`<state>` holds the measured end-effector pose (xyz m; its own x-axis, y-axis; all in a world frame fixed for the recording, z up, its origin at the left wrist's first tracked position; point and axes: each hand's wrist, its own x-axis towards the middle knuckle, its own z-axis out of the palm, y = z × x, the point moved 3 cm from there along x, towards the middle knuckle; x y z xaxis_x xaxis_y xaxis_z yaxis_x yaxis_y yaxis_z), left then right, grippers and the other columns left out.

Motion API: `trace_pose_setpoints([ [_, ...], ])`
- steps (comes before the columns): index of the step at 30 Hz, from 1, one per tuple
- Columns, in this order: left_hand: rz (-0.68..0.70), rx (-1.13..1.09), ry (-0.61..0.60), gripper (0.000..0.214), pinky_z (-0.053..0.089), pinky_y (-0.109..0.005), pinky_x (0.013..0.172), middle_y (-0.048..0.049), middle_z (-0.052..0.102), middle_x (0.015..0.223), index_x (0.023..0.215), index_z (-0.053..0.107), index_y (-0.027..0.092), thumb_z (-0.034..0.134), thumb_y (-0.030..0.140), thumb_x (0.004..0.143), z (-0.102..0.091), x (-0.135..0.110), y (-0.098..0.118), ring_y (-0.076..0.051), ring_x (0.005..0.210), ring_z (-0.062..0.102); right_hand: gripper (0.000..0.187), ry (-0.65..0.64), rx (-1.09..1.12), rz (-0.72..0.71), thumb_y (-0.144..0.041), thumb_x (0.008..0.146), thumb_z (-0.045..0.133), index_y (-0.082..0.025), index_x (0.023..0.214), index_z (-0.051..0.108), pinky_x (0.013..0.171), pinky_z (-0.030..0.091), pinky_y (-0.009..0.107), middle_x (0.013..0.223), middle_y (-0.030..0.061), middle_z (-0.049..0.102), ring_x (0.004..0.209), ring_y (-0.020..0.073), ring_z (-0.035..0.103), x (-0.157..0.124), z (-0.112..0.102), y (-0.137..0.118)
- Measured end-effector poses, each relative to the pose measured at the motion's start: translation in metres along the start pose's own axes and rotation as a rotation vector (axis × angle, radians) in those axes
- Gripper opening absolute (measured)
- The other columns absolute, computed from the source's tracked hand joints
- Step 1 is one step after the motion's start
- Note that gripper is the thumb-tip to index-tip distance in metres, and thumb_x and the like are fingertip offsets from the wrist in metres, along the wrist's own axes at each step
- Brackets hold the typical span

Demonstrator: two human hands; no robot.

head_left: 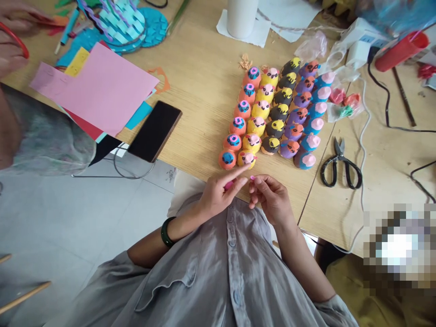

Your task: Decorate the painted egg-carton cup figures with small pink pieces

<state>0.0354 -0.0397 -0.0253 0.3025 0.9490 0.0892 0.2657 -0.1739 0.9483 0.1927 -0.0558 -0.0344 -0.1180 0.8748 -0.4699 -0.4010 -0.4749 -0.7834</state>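
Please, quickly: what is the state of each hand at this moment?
Left hand: partly closed, holding a pink lump.
Right hand: closed, pinching a small pink piece.

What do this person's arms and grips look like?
The left grip and right grip are ungloved human hands. A smooth dark green bangle circles the left wrist; none shows on the right wrist. Loose, plain grey sleeves leave the forearms bare.

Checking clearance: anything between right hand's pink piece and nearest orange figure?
Yes: in this view the index finger of the left hand crosses the line from the pink piece in the right hand to the nearest orange figure. Height can't be judged.
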Motion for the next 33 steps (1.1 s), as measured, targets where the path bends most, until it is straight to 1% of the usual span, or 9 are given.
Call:
trace_pose_setpoints([
  [3, -0.174, -0.261, -0.046, 0.046, 0.041, -0.019, 0.051, 0.0033, 0.054, 0.068, 0.146, 0.056, 0.022, 0.044, 0.040, 0.105, 0.0003, -0.0026, -0.0036, -0.007, 0.050, 0.041, 0.029, 0.027, 0.055, 0.018, -0.041, 0.070, 0.088, -0.019, 0.082, 0.073, 0.038, 0.054, 0.020, 0.066, -0.0047, 0.065, 0.045, 0.0064, 0.053, 0.0009, -0.0014, -0.0007],
  [6, -0.225, -0.411, -0.019, 0.044, 0.037, -0.019, 0.047, 0.0023, 0.053, 0.072, 0.139, 0.063, 0.023, 0.047, 0.043, 0.103, -0.0003, -0.0026, -0.0022, -0.007, 0.051, 0.037, 0.031, 0.008, 0.060, 0.026, -0.047, 0.074, 0.085, -0.018, 0.076, 0.072, 0.034, 0.051, 0.019, 0.059, -0.0049, 0.061, 0.040, 0.0057, 0.048, 0.0015, -0.0009, -0.0001],
  [11, -0.249, -0.314, 0.042, 0.038, 0.041, -0.019, 0.051, 0.0050, 0.056, 0.063, 0.123, 0.074, 0.021, 0.071, 0.040, 0.090, -0.0004, 0.0027, 0.0036, -0.006, 0.052, 0.042, 0.034, -0.004, 0.036, 0.017, -0.050, 0.075, 0.082, -0.019, 0.074, 0.070, 0.035, 0.052, 0.019, 0.058, -0.0045, 0.060, 0.040, 0.0063, 0.047, 0.0015, 0.0017, 0.0021],
  [14, -0.154, -0.291, 0.057, 0.026, 0.052, -0.020, 0.067, -0.0005, 0.075, 0.082, 0.109, 0.079, 0.019, 0.074, 0.033, 0.088, 0.0026, 0.0054, 0.0061, -0.010, 0.070, 0.063, 0.035, -0.030, 0.031, 0.025, -0.051, 0.077, 0.081, -0.019, 0.070, 0.068, 0.036, 0.053, 0.020, 0.060, -0.0040, 0.061, 0.040, 0.0065, 0.048, 0.0011, 0.0038, 0.0032],
  [17, -0.124, -0.296, 0.095, 0.015, 0.056, -0.023, 0.081, -0.0036, 0.080, 0.095, 0.096, 0.080, 0.019, 0.071, 0.029, 0.090, 0.0047, 0.0058, 0.0046, -0.014, 0.088, 0.073, 0.038, -0.078, 0.024, 0.061, -0.054, 0.080, 0.077, -0.018, 0.071, 0.067, 0.037, 0.055, 0.022, 0.063, -0.0018, 0.063, 0.044, 0.0085, 0.053, 0.0005, 0.0055, 0.0038],
  [23, -0.157, -0.239, 0.152, 0.016, 0.056, -0.023, 0.072, -0.0028, 0.080, 0.085, 0.084, 0.079, 0.018, 0.074, 0.033, 0.088, 0.0026, 0.0056, 0.0020, -0.014, 0.077, 0.072, 0.036, -0.104, 0.032, 0.093, -0.052, 0.078, 0.080, -0.018, 0.075, 0.068, 0.037, 0.056, 0.022, 0.065, -0.0020, 0.066, 0.043, 0.0089, 0.056, -0.0001, 0.0049, 0.0031],
  [28, -0.190, -0.268, 0.108, 0.032, 0.050, -0.021, 0.058, 0.0029, 0.070, 0.069, 0.105, 0.079, 0.020, 0.079, 0.041, 0.082, 0.0032, 0.0054, 0.0005, -0.009, 0.060, 0.061, 0.035, -0.114, 0.065, 0.106, -0.050, 0.076, 0.082, -0.018, 0.074, 0.068, 0.035, 0.053, 0.020, 0.061, -0.0037, 0.064, 0.040, 0.0078, 0.054, 0.0001, 0.0057, 0.0041],
  [30, -0.210, -0.305, 0.074, 0.033, 0.054, -0.023, 0.063, 0.0009, 0.074, 0.075, 0.108, 0.079, 0.020, 0.078, 0.041, 0.083, 0.0050, 0.0052, 0.0000, -0.011, 0.066, 0.066, 0.035, -0.118, 0.066, 0.112, -0.051, 0.077, 0.081, -0.018, 0.074, 0.068, 0.035, 0.053, 0.020, 0.061, -0.0033, 0.064, 0.040, 0.0080, 0.054, 0.0003, 0.0062, 0.0045],
  [33, -0.198, -0.315, 0.104, 0.020, 0.059, -0.028, 0.080, -0.0048, 0.081, 0.094, 0.092, 0.081, 0.019, 0.074, 0.037, 0.087, 0.0052, 0.0053, 0.0005, -0.017, 0.086, 0.074, 0.036, -0.122, 0.054, 0.128, -0.052, 0.079, 0.079, -0.018, 0.075, 0.068, 0.035, 0.054, 0.021, 0.062, -0.0020, 0.065, 0.041, 0.0091, 0.056, 0.0002, 0.0068, 0.0048],
])
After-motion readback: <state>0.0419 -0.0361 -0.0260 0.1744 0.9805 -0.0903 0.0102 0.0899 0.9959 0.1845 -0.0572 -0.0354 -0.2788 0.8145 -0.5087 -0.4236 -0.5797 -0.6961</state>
